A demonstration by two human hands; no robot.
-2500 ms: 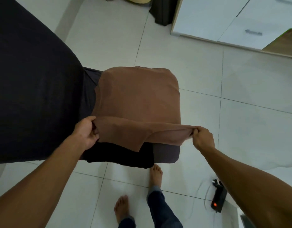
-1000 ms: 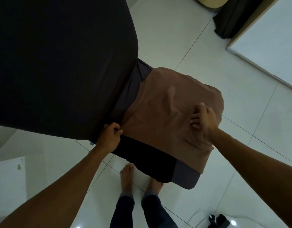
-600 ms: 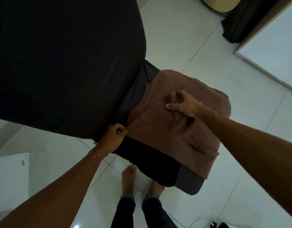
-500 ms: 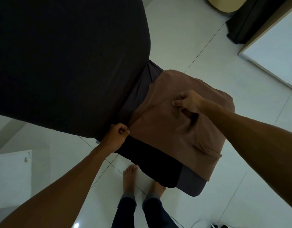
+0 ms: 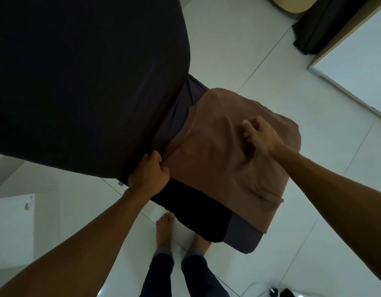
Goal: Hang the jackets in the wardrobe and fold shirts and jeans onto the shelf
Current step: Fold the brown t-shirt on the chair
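Note:
A brown shirt (image 5: 217, 159), partly folded, lies spread over a dark grey cushioned stool (image 5: 245, 239), with a black garment (image 5: 198, 211) under it. My left hand (image 5: 149, 173) grips the shirt's left edge in a fist. My right hand (image 5: 258, 136) rests on the middle of the shirt with its fingers curled down into the cloth; whether it pinches the fabric is unclear.
A large black-covered surface (image 5: 78, 82) fills the upper left. White tiled floor (image 5: 228, 50) surrounds the stool. A white wardrobe (image 5: 361, 61) stands at the upper right with dark cloth (image 5: 313, 33) beside it. My bare feet (image 5: 163, 230) stand below the stool.
Both hands folded the shirt's near edge over onto the stool. My right hand then slid across the shirt's top from its right side toward the middle. My left hand kept its grip.

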